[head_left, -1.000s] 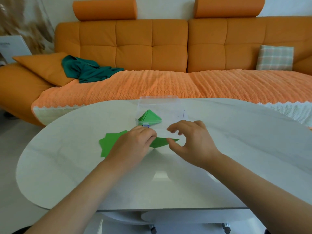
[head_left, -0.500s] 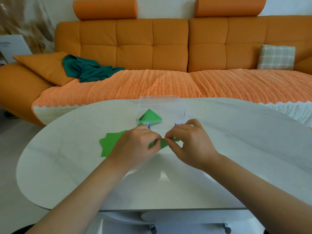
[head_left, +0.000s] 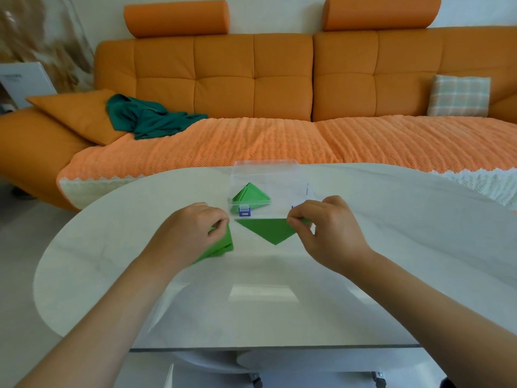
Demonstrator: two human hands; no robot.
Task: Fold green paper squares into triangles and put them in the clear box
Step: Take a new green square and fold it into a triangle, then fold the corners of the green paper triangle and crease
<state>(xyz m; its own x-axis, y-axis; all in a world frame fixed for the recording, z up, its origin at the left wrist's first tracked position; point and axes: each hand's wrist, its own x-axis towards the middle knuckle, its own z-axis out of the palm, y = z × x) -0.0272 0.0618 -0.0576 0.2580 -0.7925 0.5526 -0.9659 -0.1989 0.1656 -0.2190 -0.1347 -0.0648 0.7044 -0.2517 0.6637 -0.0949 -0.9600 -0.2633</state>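
Two grips: pinched folded triangle (head_left: 268,230) by right corner with right hand (head_left: 328,229), mid-frame below clear box (head_left: 265,170); clutched green squares (head_left: 225,243) with curled left hand (head_left: 190,233), left of centre.

Triangle (head_left: 270,229) in front of box (head_left: 275,210) w/ folded pile (head_left: 251,193) inside; stack (head_left: 223,242) to left, seemingly on table (head_left: 279,303).

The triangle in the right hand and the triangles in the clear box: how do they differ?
The held triangle is a single piece, pinched at one corner by the right hand; the boxed triangles are several, stacked and untouched. The held triangle is outside the clear box, just in front of it, and points toward the person; the boxed triangles lie inside and point away. Both are green paper folded into triangles.
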